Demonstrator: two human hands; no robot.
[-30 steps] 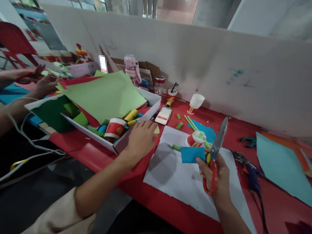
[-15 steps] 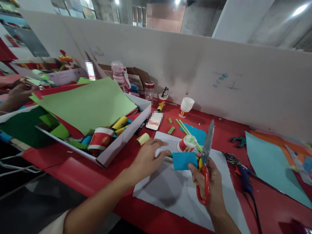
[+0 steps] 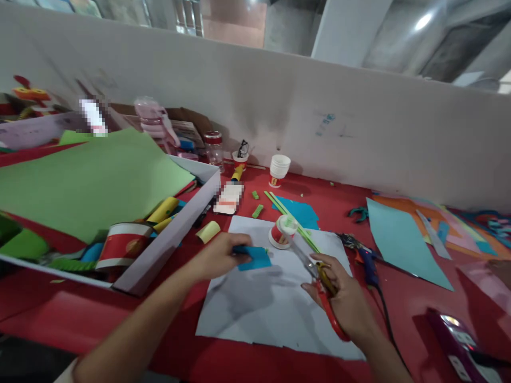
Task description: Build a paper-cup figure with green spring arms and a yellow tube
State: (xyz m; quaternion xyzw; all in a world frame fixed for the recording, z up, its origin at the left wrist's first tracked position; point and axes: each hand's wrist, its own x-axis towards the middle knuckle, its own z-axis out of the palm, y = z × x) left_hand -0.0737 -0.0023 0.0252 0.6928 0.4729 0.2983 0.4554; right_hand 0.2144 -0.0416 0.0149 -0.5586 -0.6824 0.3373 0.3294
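My left hand (image 3: 217, 255) pinches a small piece of blue paper (image 3: 257, 259) above a white sheet (image 3: 275, 319). In my right hand (image 3: 345, 290) are scissors (image 3: 329, 314) with a red handle, their blurred blades pointing up and left. A yellow part shows between the right fingers; whether it belongs to the scissors I cannot tell. Just beyond both hands, a small red and white paper cup (image 3: 279, 234) stands tilted on the sheet, with a bit of light green in its top. Thin green strips (image 3: 293, 221) lie beside the cup, partly over another blue paper (image 3: 299, 210).
At left stands a white box (image 3: 171, 239) with coloured paper and a paper cup (image 3: 123, 247). A glue gun (image 3: 369, 266), its cable, pale blue paper (image 3: 407, 244) and a power strip (image 3: 459, 340) lie at right. Stacked cups (image 3: 279, 169) and a phone (image 3: 229, 198) are farther back.
The blue paper has passed from my right hand to my left. The scissors have tipped from upright to pointing left towards the cup. The view has turned to the right.
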